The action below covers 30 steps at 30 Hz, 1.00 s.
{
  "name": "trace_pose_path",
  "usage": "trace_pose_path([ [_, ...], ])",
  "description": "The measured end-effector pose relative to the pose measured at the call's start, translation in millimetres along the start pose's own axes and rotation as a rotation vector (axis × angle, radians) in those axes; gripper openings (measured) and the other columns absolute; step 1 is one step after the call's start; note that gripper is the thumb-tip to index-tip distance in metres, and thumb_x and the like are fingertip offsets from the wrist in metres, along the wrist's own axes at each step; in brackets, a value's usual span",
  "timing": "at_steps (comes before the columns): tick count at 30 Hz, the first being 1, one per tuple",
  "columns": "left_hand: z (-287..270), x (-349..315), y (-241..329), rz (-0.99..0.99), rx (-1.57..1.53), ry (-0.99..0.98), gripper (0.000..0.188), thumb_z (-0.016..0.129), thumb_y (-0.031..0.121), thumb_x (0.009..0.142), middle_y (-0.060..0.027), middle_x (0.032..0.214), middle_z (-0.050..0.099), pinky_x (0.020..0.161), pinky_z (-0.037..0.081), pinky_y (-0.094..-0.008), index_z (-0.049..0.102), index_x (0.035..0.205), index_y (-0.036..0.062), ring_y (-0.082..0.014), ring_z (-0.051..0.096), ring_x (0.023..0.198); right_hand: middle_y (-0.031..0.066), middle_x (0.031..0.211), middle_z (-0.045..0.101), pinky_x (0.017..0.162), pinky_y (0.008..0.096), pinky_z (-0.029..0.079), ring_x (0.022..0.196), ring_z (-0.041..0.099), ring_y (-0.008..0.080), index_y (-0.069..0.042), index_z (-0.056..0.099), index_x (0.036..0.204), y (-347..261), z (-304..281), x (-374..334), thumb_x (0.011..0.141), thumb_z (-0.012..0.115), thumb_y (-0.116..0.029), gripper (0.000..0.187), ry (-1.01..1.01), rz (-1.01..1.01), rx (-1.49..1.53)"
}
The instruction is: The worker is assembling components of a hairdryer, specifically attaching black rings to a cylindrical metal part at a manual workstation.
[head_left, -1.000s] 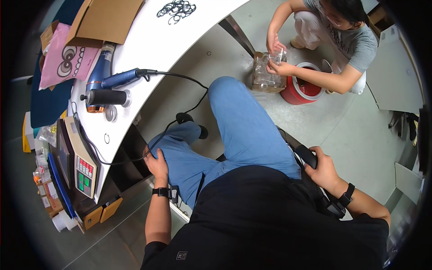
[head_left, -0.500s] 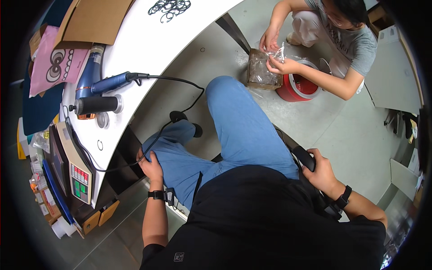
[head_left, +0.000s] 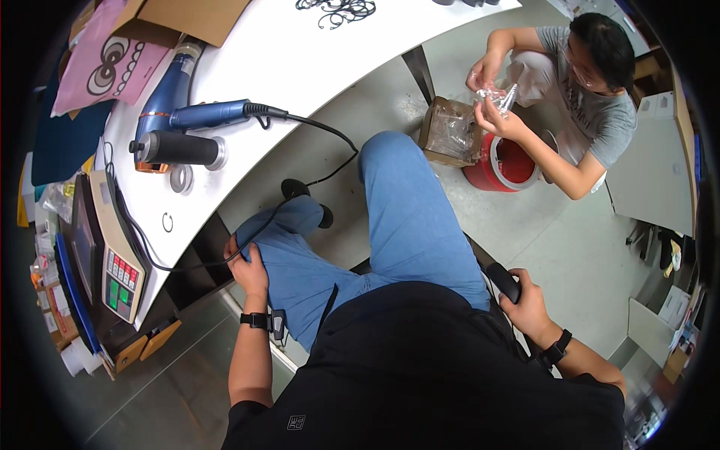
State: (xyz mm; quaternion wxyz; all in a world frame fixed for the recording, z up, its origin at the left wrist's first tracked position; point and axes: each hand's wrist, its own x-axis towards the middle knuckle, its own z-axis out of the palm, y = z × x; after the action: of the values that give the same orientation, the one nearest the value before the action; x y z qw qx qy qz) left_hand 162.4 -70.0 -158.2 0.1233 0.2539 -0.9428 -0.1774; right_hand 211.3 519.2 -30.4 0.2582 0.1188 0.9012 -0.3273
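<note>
The left hand [head_left: 247,268] lies flat and released on the blue-denim left knee [head_left: 289,259], low centre-left, touching the thin black power cord [head_left: 196,265]. The right hand [head_left: 525,304], lower right, is clenched round the padded black chair armrest [head_left: 504,282]. To shift well, lean on the armrest and lift the left palm clear of the cord. At upper left, on the curved white bench [head_left: 315,45], lies a blue corded hand tool [head_left: 210,115]; a crouching person [head_left: 592,97] and red bucket [head_left: 501,166] crowd the floor ahead.
</note>
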Motion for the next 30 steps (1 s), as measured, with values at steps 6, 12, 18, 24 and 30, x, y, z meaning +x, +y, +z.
trace_pose_path([
  [6,1,1,-7,0.003,-0.035,-0.004,0.053,0.064,0.029,0.095,-0.0217,0.145,0.052,0.112,0.040,-0.0471,0.056,0.144,0.0081,-0.0414,0.050,0.133,0.0240,0.077,0.069,0.066,0.0448,0.055,0.070,0.070,0.0416,-0.003,0.054,0.126,-3,0,0,0.083,0.071,-0.013,0.047,-0.003,0.006,-0.022],
  [12,2,1,-4,0.003,-0.064,0.012,0.055,0.066,0.027,0.093,-0.0219,0.142,0.053,0.111,0.042,-0.0462,0.057,0.143,0.0068,-0.0410,0.053,0.130,0.0216,0.075,0.068,0.065,0.0425,0.055,0.067,0.070,0.0371,-0.002,0.054,0.127,-8,-1,0,0.084,0.071,-0.014,0.048,-0.023,0.043,-0.053],
  [18,2,2,-3,-0.013,-0.042,0.027,0.056,0.068,0.028,0.093,-0.0212,0.142,0.054,0.109,0.044,-0.0457,0.057,0.143,0.0073,-0.0404,0.054,0.129,0.0204,0.075,0.068,0.064,0.0420,0.055,0.066,0.069,0.0362,-0.003,0.054,0.127,-4,4,-1,0.084,0.071,-0.015,0.048,-0.016,0.026,-0.088],
  [24,1,5,-1,-0.009,-0.068,0.017,0.060,0.071,0.028,0.090,-0.0195,0.144,0.053,0.110,0.043,-0.0485,0.055,0.144,0.0093,-0.0418,0.051,0.132,0.0207,0.079,0.069,0.066,0.0415,0.054,0.070,0.070,0.0348,-0.003,0.056,0.125,-2,2,0,0.087,0.073,-0.019,0.045,-0.046,0.067,-0.082],
  [30,-2,3,-1,0.007,-0.014,0.054,0.057,0.069,0.028,0.092,-0.0194,0.146,0.053,0.111,0.043,-0.0460,0.057,0.144,0.0088,-0.0407,0.053,0.132,0.0190,0.083,0.069,0.068,0.0399,0.054,0.073,0.069,0.0317,0.000,0.067,0.106,-5,-28,52,0.091,0.075,-0.024,0.029,-0.156,-0.096,-0.300],
])
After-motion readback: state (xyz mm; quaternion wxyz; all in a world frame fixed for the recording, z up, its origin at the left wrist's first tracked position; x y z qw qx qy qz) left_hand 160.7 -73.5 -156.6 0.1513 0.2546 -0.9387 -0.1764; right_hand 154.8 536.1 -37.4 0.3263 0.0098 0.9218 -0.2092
